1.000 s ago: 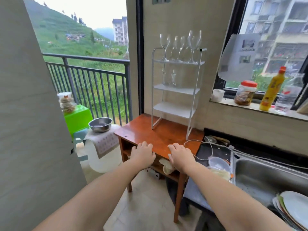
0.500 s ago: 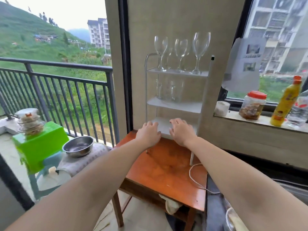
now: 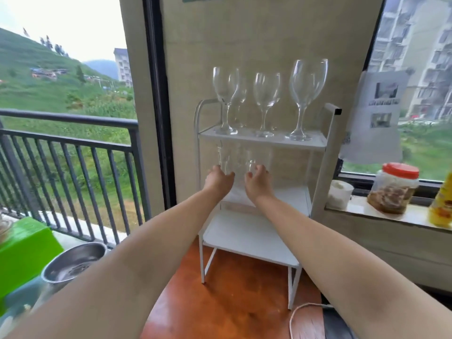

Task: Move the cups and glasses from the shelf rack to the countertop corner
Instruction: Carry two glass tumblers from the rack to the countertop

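Observation:
A white three-tier shelf rack (image 3: 321,165) stands on a wooden table (image 3: 232,302) against the wall. Several stemmed wine glasses (image 3: 307,84) stand upright on its top tier. On the middle tier are clear glass cups, blurred. My left hand (image 3: 218,181) has its fingers and thumb curled round the base of the left cup (image 3: 226,156). My right hand (image 3: 257,184) curls its fingers round the base of the cup beside it (image 3: 260,156). The bottom tier holds nothing.
A windowsill on the right carries a small white cup (image 3: 340,195), a red-lidded jar (image 3: 393,189) and a yellow bottle (image 3: 442,204). A steel bowl (image 3: 73,265) and a green box (image 3: 24,250) sit lower left by the balcony railing (image 3: 73,143). A white cable (image 3: 293,316) lies on the table.
I have come closer to the rack. Both hands rose from the table's front edge past the bottom tier to the cups on the middle tier.

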Available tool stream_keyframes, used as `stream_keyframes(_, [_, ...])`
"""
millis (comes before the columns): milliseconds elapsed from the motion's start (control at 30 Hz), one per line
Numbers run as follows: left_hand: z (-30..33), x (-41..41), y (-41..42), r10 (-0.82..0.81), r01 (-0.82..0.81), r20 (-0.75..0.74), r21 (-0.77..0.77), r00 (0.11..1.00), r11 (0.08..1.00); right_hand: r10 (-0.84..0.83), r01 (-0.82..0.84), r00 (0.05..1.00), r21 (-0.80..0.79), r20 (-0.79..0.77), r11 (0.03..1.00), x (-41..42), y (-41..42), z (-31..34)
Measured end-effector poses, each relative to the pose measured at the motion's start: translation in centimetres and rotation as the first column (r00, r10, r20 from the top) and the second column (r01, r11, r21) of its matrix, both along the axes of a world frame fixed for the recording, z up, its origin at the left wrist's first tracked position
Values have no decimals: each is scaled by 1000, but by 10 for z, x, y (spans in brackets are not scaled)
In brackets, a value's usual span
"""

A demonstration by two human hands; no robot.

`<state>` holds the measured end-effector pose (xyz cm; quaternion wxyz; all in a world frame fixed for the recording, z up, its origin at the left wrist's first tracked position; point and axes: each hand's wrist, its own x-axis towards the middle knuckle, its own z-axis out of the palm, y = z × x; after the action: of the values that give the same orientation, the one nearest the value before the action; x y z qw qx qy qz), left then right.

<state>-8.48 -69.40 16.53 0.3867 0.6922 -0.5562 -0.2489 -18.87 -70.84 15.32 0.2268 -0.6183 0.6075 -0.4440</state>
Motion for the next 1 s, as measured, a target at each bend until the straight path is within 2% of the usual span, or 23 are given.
stream_keyframes(67, [-4, 0, -14, 21, -21, -91, 1, 996, 1000, -33, 28, 996, 63, 79, 998, 3, -10, 2])
stream_keyframes(133, [-7, 1, -26, 15, -17, -257, -5, 966, 1000, -19, 7, 989, 81, 149, 997, 7, -19, 4])
stream_keyframes(233, [-3, -1, -36, -58, 60, -520, -12, 852, 998, 21, -41, 975, 86, 221, 995, 15, -28, 8])
stream_keyframes(333, [3, -2, -42, -80, 95, -633, -11, 770, 995, 10, -57, 934, 120, 358, 991, 13, -37, 9])
stream_keyframes(433, [6, -7, -39, -60, 85, -676, 4, 735, 996, -49, -16, 876, 130, 481, 991, 8, -35, 12])
stream_keyframes(600, [3, -13, -26, -37, 59, -729, 6, 684, 998, -94, 58, 891, 93, 445, 994, -6, -24, 16])
stream_keyframes(833, [1, -13, 9, -28, 47, -738, 4, 674, 999, -102, 65, 895, 99, 435, 993, -11, 13, 15])
stream_keyframes(1000, [6, -4, 47, -63, 46, -744, -43, 665, 998, -91, 75, 851, 51, 518, 996, -9, 54, 18])
